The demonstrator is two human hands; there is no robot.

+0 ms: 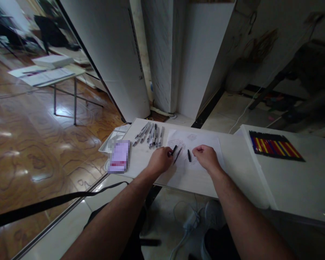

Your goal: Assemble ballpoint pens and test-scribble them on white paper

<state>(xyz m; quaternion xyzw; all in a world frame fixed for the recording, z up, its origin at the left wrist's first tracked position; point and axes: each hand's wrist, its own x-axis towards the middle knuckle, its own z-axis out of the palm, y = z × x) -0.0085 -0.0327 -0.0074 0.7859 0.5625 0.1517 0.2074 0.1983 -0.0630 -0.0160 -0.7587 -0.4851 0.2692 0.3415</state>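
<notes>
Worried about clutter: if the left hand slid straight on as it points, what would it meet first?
Probably the thin black pen on the paper, just past the black piece the left hand holds; depth is unclear.

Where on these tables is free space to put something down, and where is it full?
Bare: the white table right of the paper sheet, and the neighbouring table below the coloured pens. Crowded: the pen row, and the sheet under the left hand, gripping a black pen, and right hand.

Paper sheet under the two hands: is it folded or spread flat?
Spread flat: the paper sheet lies open on the white table, with scribbles showing on it.
</notes>
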